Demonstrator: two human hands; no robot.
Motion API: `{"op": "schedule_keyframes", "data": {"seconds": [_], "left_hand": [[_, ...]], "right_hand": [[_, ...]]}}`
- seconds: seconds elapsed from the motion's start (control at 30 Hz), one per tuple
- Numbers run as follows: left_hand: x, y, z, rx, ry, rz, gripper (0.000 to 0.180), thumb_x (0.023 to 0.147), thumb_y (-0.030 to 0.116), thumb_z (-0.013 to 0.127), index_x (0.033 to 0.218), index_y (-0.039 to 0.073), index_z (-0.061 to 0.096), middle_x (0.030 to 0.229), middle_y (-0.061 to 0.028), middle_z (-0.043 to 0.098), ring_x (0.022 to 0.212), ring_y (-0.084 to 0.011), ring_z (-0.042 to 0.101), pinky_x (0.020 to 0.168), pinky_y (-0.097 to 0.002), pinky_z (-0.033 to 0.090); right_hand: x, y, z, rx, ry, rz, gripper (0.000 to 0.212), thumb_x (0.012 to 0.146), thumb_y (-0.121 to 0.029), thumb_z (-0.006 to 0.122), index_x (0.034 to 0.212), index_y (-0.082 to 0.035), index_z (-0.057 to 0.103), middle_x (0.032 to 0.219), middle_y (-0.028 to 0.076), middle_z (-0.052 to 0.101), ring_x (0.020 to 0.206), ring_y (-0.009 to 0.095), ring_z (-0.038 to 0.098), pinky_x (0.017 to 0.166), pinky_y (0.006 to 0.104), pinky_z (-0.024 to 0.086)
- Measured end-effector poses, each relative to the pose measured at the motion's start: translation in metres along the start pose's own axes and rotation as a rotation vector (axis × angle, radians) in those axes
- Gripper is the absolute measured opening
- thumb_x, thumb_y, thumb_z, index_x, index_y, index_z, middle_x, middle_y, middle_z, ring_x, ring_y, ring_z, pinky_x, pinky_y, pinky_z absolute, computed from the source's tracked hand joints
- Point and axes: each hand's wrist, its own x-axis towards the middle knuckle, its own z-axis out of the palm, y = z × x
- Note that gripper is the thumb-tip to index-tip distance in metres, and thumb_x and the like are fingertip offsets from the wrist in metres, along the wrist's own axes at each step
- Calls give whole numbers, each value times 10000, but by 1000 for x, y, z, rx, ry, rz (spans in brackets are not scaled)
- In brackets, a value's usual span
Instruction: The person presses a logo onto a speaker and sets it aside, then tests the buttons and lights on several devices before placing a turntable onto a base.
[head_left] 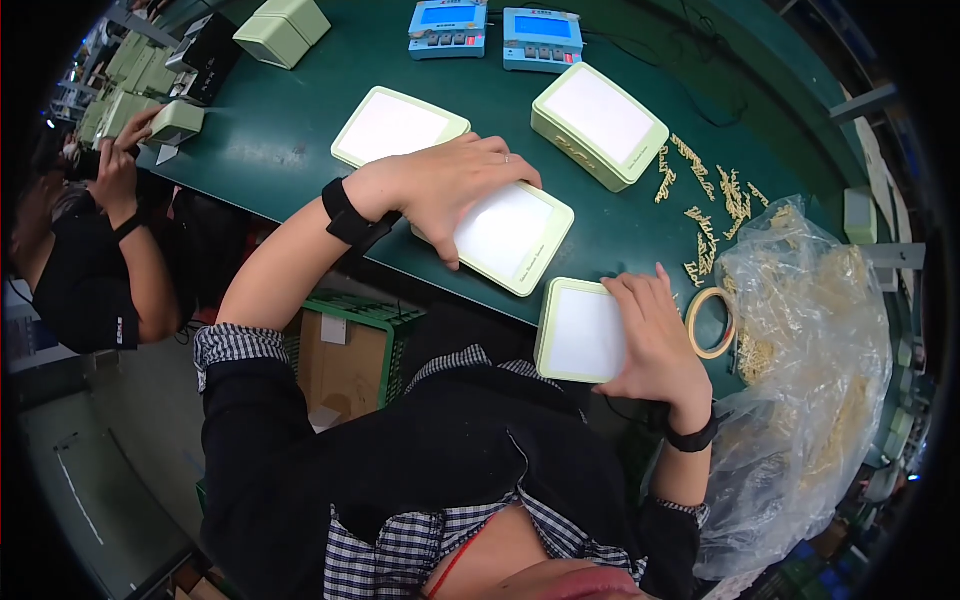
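Note:
My left hand (455, 190) reaches over a pale green box with a white face (515, 240), its thumb along the near side and its fingers across the far side. Closer to me, a second pale green box with a white face (580, 330) sits at the table's front edge. My right hand (655, 345) is closed round the right side of that one, its thumb at the near corner. Beyond my left hand lies another white-faced box (395, 128), partly covered by the hand. A thicker pale green box (605, 125) stands farther off, to the right.
Two blue devices with screens (447, 28) stand at the back of the green table (290, 130). Gold-coloured letter-like pieces (735, 205), a tape roll (711, 323) and a clear plastic bag (810, 370) are on the right. At left a co-worker's hand (115, 180) is near another box.

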Motion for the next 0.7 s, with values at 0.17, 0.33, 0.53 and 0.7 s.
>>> {"op": "schedule_keyframes", "data": {"seconds": [0.17,0.33,0.53,0.7], "left_hand": [[-2,-9,-2,-54,23,19,1090,351,279,892,1332,73,465,1299,-93,547,1186,-305,484,979,-386,384],[-2,-8,-1,-33,53,36,1078,375,301,889,1344,89,465,1251,-98,570,1157,-303,503,969,-382,389],[-3,-6,0,-50,58,33,1068,374,304,888,1335,86,476,1266,-98,567,1166,-305,500,971,-379,391],[-3,-7,0,-42,80,57,1067,375,306,888,1335,85,477,1270,-100,566,1175,-306,497,970,-381,393]], "right_hand": [[2,1,-4,-4,0,31,1132,325,-269,911,1325,3,454,1228,181,503,1190,392,477,1133,603,243],[-3,14,-10,-55,74,143,1162,326,-269,914,1349,7,437,1246,189,505,1196,403,472,1135,606,229],[8,21,-5,-65,162,167,1179,333,-270,915,1367,15,424,1261,195,509,1207,408,467,1139,603,221],[17,18,-6,-63,147,157,1176,341,-272,915,1371,9,423,1261,197,511,1213,406,464,1136,605,223]]}}
